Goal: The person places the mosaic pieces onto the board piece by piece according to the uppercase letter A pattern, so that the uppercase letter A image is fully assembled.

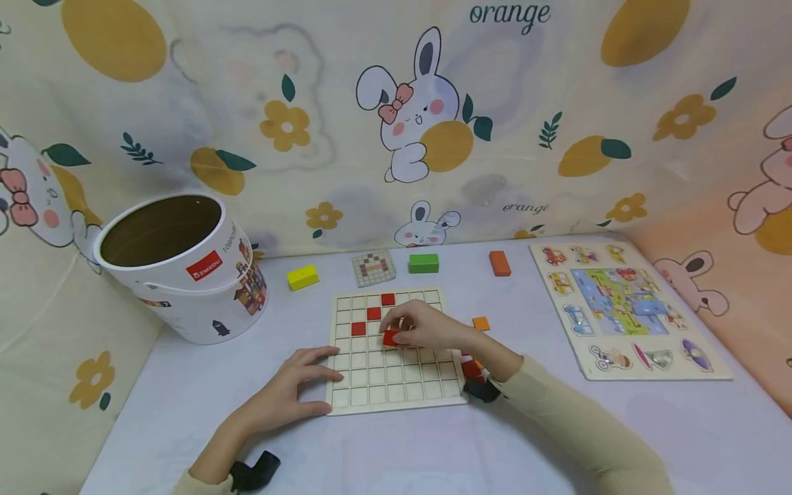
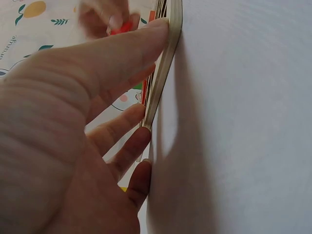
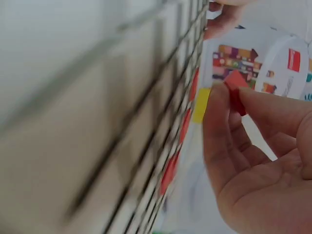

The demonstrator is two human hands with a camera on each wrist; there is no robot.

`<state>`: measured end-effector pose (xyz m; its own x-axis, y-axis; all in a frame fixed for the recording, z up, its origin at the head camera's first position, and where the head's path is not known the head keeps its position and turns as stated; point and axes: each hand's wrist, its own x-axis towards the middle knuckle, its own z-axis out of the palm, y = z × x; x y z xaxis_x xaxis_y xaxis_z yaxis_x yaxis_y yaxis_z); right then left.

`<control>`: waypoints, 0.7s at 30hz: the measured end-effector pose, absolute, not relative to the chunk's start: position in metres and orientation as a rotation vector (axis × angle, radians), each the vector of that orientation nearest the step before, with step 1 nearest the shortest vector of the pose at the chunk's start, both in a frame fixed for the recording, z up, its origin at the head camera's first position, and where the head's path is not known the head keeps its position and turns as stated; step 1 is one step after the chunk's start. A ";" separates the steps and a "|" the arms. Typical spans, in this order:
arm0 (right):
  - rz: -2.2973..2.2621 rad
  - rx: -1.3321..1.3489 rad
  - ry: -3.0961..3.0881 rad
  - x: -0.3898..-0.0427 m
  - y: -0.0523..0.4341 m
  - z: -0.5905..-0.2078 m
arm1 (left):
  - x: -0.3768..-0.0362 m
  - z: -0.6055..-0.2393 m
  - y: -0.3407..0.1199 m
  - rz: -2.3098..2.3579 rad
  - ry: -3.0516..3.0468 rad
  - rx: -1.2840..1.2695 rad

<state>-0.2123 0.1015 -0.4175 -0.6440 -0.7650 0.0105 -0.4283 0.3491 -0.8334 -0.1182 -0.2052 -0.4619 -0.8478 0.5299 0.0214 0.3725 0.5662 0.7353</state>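
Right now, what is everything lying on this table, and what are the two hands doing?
Grid board: one, pale wood, centre of the table.
Red tiles: three seated in the grid, stepping diagonally from the top middle toward the left.
Red cube: one, over the board.
Bucket: one, white, open, tilted, far left.
Pattern card: one, behind the board.
Yellow block: one, left of the card.
Green block: one, right of the card.
Orange block: one, further right.
Small orange piece: one, right of the board.
Picture puzzle: one, multicoloured, far right.
Left hand: rests on the board's left edge.
Right hand: pinches the red cube.
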 end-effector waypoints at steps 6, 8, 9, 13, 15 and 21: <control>-1.136 -1.075 2.244 -0.229 0.057 -0.424 | -0.119 -0.463 -0.205 1.144 2.596 0.776; -1.091 -1.080 2.279 -0.231 0.048 -0.429 | -0.119 -0.463 -0.206 1.155 2.598 0.794; -1.079 -1.074 2.293 -0.231 0.045 -0.431 | -0.119 -0.463 -0.206 1.160 2.600 0.804; -1.061 -1.063 2.333 -0.229 0.038 -0.435 | -0.118 -0.464 -0.206 1.173 2.601 0.810; -1.061 -1.051 2.340 -0.227 0.037 -0.434 | -0.118 -0.464 -0.206 1.172 2.603 0.811; -0.931 -1.017 2.444 -0.221 0.036 -0.429 | -0.118 -0.463 -0.206 1.176 2.585 0.784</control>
